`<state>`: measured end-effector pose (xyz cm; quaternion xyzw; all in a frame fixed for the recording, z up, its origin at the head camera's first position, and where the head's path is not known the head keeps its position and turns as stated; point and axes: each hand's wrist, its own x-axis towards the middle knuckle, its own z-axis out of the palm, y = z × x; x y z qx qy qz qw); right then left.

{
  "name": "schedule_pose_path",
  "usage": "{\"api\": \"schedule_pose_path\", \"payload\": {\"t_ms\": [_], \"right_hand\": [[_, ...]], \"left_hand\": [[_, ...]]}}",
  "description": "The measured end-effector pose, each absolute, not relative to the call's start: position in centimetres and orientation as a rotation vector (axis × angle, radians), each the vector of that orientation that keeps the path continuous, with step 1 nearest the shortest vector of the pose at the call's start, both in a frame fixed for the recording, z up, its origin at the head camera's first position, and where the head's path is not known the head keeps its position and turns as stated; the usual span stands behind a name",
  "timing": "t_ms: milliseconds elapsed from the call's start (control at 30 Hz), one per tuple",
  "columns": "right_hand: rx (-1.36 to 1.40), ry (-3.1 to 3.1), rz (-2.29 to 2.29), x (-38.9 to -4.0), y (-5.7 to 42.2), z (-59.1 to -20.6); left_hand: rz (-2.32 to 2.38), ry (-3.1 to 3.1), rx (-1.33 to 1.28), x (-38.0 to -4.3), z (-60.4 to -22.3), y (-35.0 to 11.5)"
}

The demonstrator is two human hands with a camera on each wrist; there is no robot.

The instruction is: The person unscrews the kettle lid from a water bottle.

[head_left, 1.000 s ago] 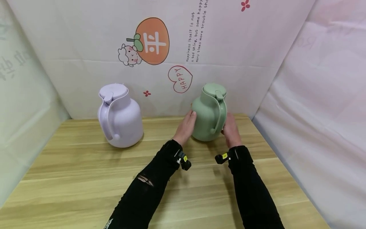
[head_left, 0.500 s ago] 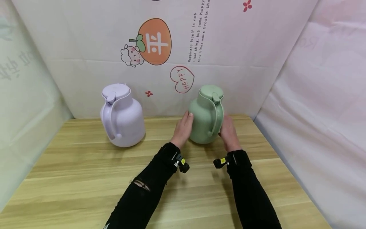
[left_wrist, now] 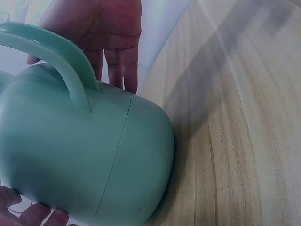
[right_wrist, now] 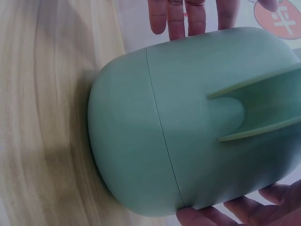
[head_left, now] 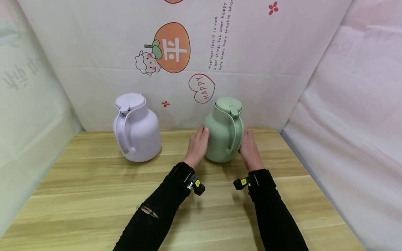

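A sage-green thermal jug point(head_left: 220, 139) stands upright on the wooden table, its handle point(head_left: 238, 137) turned toward the person and slightly right. My left hand point(head_left: 197, 147) presses its left side, thumb uppermost. On the opposite side my right hand point(head_left: 250, 151) touches the jug, partly hidden behind handle and body. The left wrist view shows the right hand point(left_wrist: 103, 28) with straight fingers along the jug point(left_wrist: 84, 146). In the right wrist view, the left hand's straight fingers point(right_wrist: 176, 19) lie against the far side of the jug point(right_wrist: 141, 117). Its base is at the tabletop.
A lavender jug point(head_left: 142, 136) of the same shape stands to the left, near the back edge of the table point(head_left: 94, 195). White printed cloth point(head_left: 245, 52) hangs right behind the table, with more cloth at both sides.
Both hands have moved the green jug a little left and toward the person, closer to the lavender jug. The head view has shifted slightly; the lavender jug keeps its place on the table.
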<state>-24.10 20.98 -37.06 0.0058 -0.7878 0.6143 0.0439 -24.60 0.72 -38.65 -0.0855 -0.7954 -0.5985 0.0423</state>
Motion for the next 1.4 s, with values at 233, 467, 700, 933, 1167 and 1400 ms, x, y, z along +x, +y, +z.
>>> {"api": "schedule_pose_path", "payload": {"t_ms": [233,467,700,933,1167,1400], "right_hand": [[0.137,-2.391,1.851,-23.3,20.4,-36.7],[0.218,-2.372,1.874,-22.2,19.9,-36.0],[0.175,-2.414,1.815,-21.7,19.5,-36.0],[0.205,-2.441,1.771,-21.6,19.2,-36.1],[0.309,-2.393,1.781,-21.0,18.9,-36.4],[0.422,-2.321,1.828,-21.5,18.7,-37.5]], "left_hand": [[-1.824,-2.418,-0.198,-24.0,-38.6,0.4],[-1.877,-2.373,-0.151,-23.3,-38.9,0.1],[-1.910,-2.307,-0.125,-22.8,-39.1,-0.1],[-1.941,-2.252,-0.118,-22.6,-39.3,-0.2],[-2.070,-2.220,-0.110,-22.4,-39.5,-0.5],[-2.071,-2.263,-0.060,-21.8,-39.2,-0.8]]}}
